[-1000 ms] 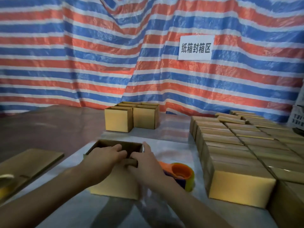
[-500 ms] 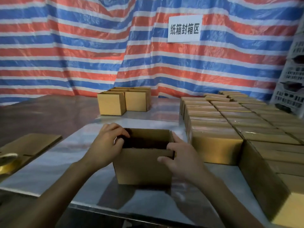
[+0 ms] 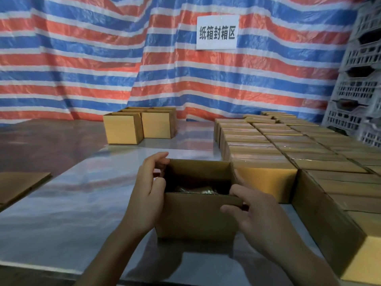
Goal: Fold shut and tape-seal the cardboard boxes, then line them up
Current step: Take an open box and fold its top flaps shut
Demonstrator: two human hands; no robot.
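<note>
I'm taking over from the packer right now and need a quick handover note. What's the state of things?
Left hand grips the open box by its left wall; right hand pinches its near right corner.
The box is mid-table, beside the closed boxes.
Done: many boxes closed and lined up in rows on the right.
Left: fold this box's flaps, tape it and add it to the rows, then do the far open boxes. No tape is in view.

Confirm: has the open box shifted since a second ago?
Yes. The open box has moved right, toward the block of sealed boxes; the gap seen earlier is nearly closed.
</note>
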